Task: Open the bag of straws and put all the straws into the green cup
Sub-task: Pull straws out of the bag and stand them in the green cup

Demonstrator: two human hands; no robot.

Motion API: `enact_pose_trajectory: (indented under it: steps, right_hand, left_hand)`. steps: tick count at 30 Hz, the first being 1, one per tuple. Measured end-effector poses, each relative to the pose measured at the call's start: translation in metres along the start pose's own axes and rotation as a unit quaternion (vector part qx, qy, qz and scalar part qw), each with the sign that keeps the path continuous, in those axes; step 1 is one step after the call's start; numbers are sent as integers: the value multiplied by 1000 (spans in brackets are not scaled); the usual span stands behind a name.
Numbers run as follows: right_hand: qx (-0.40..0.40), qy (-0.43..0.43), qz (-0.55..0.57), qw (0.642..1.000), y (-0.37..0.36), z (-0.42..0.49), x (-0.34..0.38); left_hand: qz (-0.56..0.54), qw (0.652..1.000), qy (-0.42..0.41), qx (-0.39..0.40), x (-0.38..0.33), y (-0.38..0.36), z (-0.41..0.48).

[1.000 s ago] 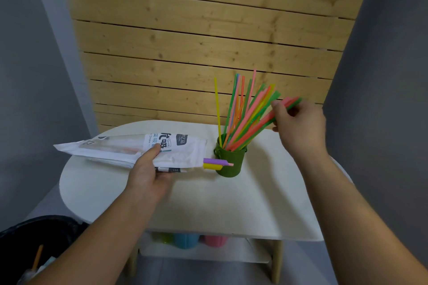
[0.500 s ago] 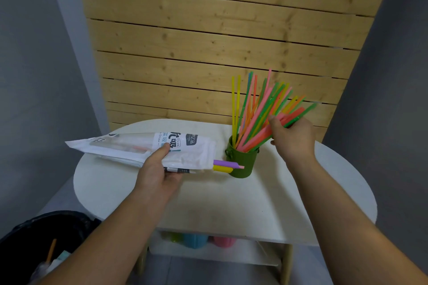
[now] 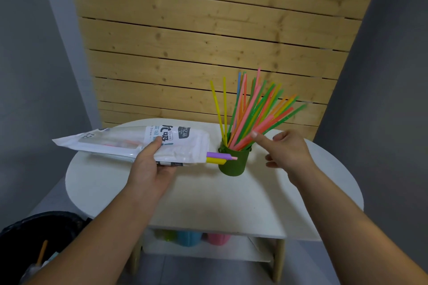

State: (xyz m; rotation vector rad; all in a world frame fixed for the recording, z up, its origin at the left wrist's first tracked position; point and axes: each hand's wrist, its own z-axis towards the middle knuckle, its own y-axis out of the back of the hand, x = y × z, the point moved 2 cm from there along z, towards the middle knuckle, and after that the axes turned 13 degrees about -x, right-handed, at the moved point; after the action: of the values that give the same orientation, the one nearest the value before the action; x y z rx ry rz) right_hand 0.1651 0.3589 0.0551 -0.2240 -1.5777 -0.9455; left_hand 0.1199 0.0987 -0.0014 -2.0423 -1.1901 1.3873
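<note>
The green cup [image 3: 234,164] stands on the white table [image 3: 208,192] with several coloured straws [image 3: 252,109] fanned out of it, leaning right. My left hand [image 3: 151,164] grips the white straw bag [image 3: 129,143] and holds it level above the table, its open end toward the cup. A purple straw [image 3: 218,155] and a yellow straw [image 3: 215,161] stick out of that end, in front of the cup. My right hand [image 3: 286,150] hovers just right of the cup, fingers spread and holding nothing, forefinger near the lowest straws.
A wooden slat wall [image 3: 208,41] rises behind the table. A lower shelf holds a green cup [image 3: 168,235], a blue cup [image 3: 190,238] and a pink cup [image 3: 218,238]. A black bin [image 3: 39,238] sits at the bottom left on the floor.
My right hand let go of the straws it was holding at the cup and drew back lower, fingers now apart. The left hand still holds the bag in the same pose.
</note>
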Motion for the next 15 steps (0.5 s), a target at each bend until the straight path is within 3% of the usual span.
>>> enact_pose_trajectory:
  steps: [4,9,15]
  right_hand:
    - [117,-36,-41,992,6,-16,-1]
    - [186,-68,51,979,-12,-39,6]
    - [223,6,116,968,-37,-57,5]
  left_hand:
    - [-9,1000,9,19,1,-4,-5]
    - [-16,999,12,46,4,-11,-13]
    - [-13,998,4,56,2,-14,-14]
